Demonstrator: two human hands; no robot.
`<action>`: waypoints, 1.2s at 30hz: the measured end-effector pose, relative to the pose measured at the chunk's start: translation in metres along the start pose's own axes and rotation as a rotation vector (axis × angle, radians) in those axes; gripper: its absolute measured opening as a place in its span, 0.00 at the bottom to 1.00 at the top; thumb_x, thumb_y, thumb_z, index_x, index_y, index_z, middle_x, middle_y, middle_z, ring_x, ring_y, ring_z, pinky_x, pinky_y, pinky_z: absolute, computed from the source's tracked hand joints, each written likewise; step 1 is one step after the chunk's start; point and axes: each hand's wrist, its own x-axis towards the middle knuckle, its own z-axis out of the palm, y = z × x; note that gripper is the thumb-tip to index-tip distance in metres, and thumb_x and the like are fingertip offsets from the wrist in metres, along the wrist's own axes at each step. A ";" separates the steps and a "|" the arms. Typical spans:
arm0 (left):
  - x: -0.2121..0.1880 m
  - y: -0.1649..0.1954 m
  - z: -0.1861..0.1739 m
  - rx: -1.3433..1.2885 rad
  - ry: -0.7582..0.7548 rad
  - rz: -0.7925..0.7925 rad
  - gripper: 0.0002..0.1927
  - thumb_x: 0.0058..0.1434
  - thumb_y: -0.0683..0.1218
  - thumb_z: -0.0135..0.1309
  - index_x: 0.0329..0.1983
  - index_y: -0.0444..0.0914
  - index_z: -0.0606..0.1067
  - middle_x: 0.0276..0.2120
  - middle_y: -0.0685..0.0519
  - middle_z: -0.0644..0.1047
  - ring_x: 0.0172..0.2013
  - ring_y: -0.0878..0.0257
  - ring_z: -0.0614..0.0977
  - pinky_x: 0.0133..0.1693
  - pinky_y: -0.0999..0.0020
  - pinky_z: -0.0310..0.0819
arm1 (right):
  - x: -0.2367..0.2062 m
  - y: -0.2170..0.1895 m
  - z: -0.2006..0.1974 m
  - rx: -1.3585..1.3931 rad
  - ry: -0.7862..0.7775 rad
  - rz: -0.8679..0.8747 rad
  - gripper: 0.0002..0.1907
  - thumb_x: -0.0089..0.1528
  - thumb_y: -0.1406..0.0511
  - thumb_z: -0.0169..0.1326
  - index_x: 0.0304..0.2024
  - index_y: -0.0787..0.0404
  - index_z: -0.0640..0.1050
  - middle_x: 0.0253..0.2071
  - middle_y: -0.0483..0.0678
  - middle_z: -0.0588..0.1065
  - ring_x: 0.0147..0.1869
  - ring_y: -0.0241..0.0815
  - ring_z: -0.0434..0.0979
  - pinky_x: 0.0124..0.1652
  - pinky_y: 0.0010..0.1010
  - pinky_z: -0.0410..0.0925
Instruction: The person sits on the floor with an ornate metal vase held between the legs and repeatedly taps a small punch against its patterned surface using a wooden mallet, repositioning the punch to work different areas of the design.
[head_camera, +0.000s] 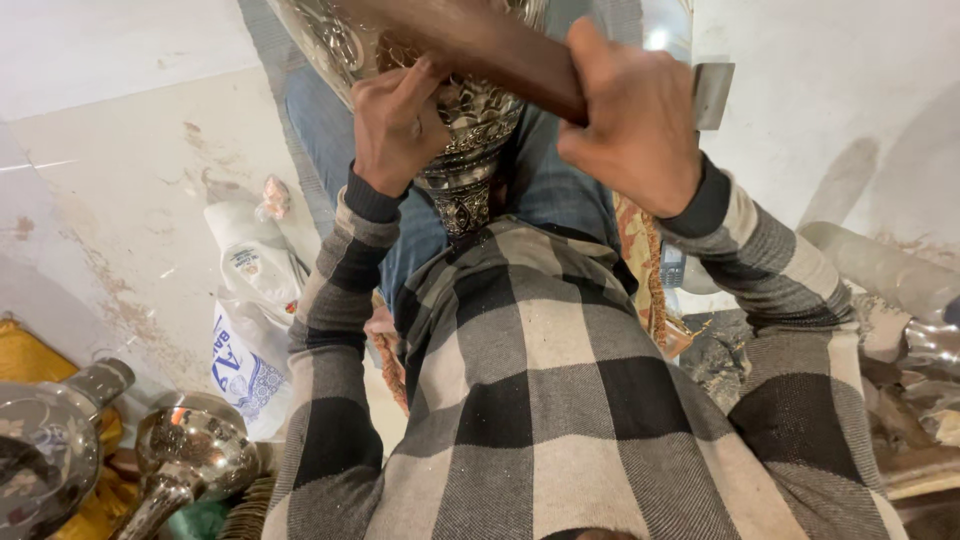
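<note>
Head view looks straight down a grey-and-black checked shirt (540, 400) to both hands at the top centre of the frame. Between the person's knees stands an embossed silver metal vase (465, 150), its patterned neck pointing down toward the shirt and its wider body running out of the top edge. The left hand (398, 125) is curled against the vase's side, fingers bent and pressed together on the chased metal; whether they pinch a small tool I cannot tell. The right hand (635, 125) is closed in a fist around a brown wooden handle (500, 50) that crosses over the vase, and a flat grey metal head (712, 95) sticks out just right of that fist. At lower left lie two polished metal vessels (190, 455) and a white printed plastic bag (250, 330) on the pale floor (120, 230).
</note>
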 end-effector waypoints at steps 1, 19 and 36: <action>0.000 -0.003 0.001 0.025 -0.025 -0.014 0.29 0.60 0.28 0.50 0.65 0.38 0.70 0.25 0.52 0.77 0.23 0.58 0.77 0.27 0.64 0.72 | 0.000 0.003 0.003 0.020 0.002 0.027 0.18 0.53 0.70 0.60 0.42 0.63 0.68 0.26 0.53 0.71 0.26 0.52 0.71 0.28 0.40 0.63; 0.020 0.007 -0.015 0.015 -0.251 -0.038 0.31 0.52 0.30 0.51 0.61 0.37 0.75 0.32 0.47 0.83 0.30 0.59 0.86 0.32 0.64 0.81 | -0.024 -0.001 0.022 0.404 0.113 0.259 0.12 0.58 0.67 0.58 0.40 0.63 0.70 0.23 0.48 0.65 0.24 0.45 0.67 0.30 0.37 0.61; 0.019 -0.006 -0.023 0.138 -0.289 0.148 0.28 0.55 0.33 0.58 0.60 0.40 0.72 0.38 0.52 0.85 0.34 0.61 0.86 0.31 0.67 0.79 | -0.041 -0.025 0.026 0.083 0.045 0.376 0.13 0.53 0.71 0.59 0.40 0.66 0.73 0.24 0.53 0.68 0.28 0.50 0.71 0.32 0.38 0.62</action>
